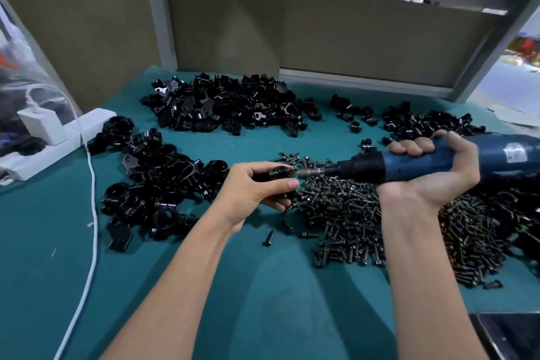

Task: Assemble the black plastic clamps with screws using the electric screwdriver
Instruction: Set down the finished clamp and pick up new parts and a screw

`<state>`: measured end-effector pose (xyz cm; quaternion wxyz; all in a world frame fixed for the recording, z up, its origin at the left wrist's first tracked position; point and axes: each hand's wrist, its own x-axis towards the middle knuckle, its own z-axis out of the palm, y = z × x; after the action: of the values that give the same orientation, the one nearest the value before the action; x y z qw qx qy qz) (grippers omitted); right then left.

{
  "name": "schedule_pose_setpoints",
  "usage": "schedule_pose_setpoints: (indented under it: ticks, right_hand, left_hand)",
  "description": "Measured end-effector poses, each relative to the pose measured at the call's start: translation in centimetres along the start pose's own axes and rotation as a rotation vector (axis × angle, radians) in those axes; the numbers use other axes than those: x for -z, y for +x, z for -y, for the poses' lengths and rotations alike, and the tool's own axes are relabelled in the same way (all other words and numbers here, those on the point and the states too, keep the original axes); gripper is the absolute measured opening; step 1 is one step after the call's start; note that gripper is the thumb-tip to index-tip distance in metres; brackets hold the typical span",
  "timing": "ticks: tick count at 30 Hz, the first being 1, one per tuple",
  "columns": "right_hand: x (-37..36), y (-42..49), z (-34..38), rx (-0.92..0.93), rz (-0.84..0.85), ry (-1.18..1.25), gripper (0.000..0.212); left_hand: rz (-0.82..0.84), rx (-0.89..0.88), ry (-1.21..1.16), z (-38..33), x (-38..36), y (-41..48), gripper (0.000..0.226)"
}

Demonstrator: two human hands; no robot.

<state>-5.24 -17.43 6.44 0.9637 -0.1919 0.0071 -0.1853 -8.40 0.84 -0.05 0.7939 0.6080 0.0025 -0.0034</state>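
Note:
My left hand (257, 187) grips a black plastic clamp (274, 175) just above the green table, its fingers curled round the part. My right hand (429, 166) holds the blue electric screwdriver (409, 165) lying level, pointing left. The screwdriver's metal bit (309, 173) meets a screw at the clamp's right end. Most of the clamp is hidden by my fingers. A big heap of dark screws (365, 219) lies under and in front of the tool.
Black clamp parts lie in heaps at the left (157, 184), at the back (228, 102) and at the back right (423, 123). A white power strip (58, 140) and its white cable (93, 213) run along the left. A dark object (508, 336) sits at the bottom right corner.

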Motion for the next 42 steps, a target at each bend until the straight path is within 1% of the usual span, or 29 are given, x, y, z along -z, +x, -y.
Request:
schedule_pose_setpoints:
  ticks: [1,3,6,10,13,18,22,25,31,34,42]
  right_hand:
    - [0.5,0.9,0.5,-0.039,-0.050,0.049,0.026]
    - [0.8,2.0,0.9,-0.035,-0.062,0.026,0.021]
    - [1.7,1.9,0.3,-0.050,-0.033,0.093,0.019]
    - [2.2,2.5,0.4,-0.045,0.016,0.068,0.018]
    - [2.4,2.7,0.5,-0.075,0.026,0.055,0.010]
    - [3.0,3.1,0.4,-0.080,-0.015,0.078,0.019]
    - [3.4,3.3,0.5,-0.080,-0.025,0.082,0.018]
    - [3.4,3.3,0.4,-0.077,-0.025,0.078,0.011]
    - [3.4,3.2,0.5,-0.077,-0.018,0.074,0.011]
    - [3.5,3.3,0.5,-0.089,-0.023,0.079,0.019]
    - [3.7,3.3,0.5,-0.099,-0.050,0.096,0.019]
  left_hand:
    - [0.010,0.003,0.005,0.0,0.0,0.0,0.027]
    - [0.033,0.010,0.016,0.1,-0.2,0.0,0.026]
    - [0.045,0.012,0.038,0.2,-0.2,0.0,0.026]
    - [0.049,0.016,0.109,0.5,0.0,0.1,0.029]
    - [0.054,0.025,0.155,0.6,-0.1,0.1,0.030]
    - [0.054,-0.006,0.154,0.7,-0.3,0.1,0.032]
    - [0.052,0.000,0.181,0.9,-0.3,0.2,0.034]
    - [0.047,0.001,0.204,0.9,-0.3,0.3,0.034]
    - [0.045,0.002,0.214,1.0,-0.3,0.2,0.034]
    - [0.046,0.002,0.223,1.1,-0.3,0.2,0.036]
    - [0.041,-0.009,0.235,1.1,-0.3,0.2,0.035]
